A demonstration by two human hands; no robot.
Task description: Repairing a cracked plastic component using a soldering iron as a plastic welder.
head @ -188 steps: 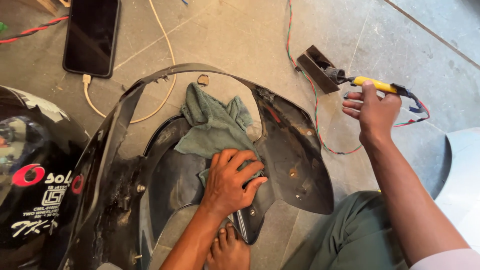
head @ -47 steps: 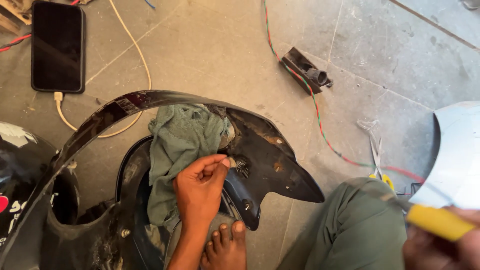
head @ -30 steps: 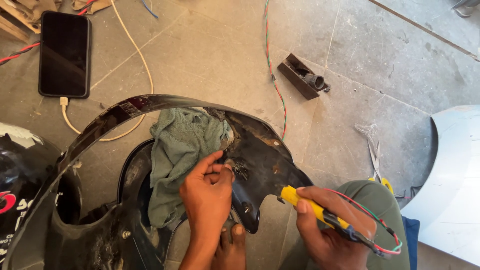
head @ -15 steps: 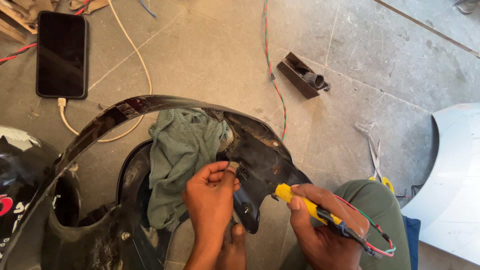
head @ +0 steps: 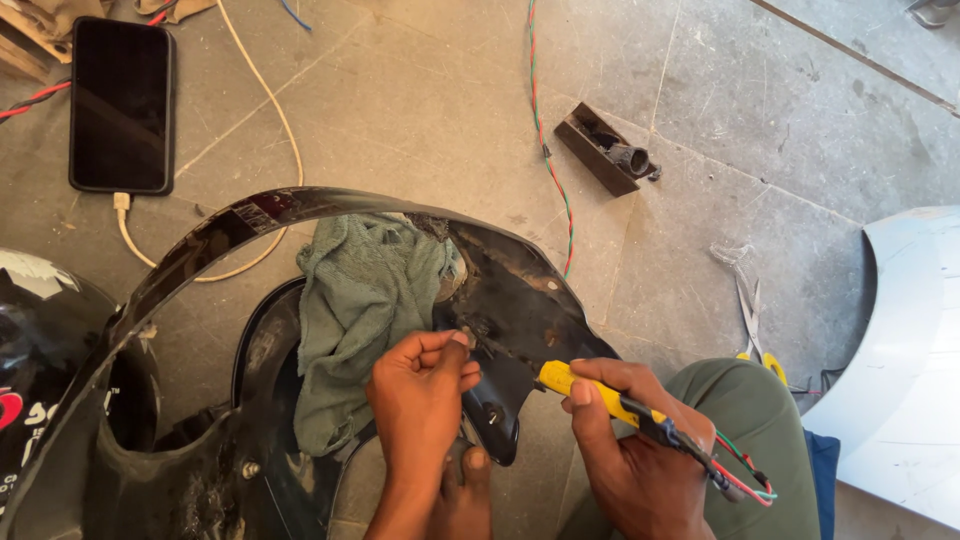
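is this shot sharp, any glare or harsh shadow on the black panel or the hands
Head view: mostly sharp, soft even light. Pale sheen runs along the black panel rim; the white panel is bright, not blown out. Left hand and right hand, gripping the yellow-handled tool, are crisp, with only faint shadows beneath.
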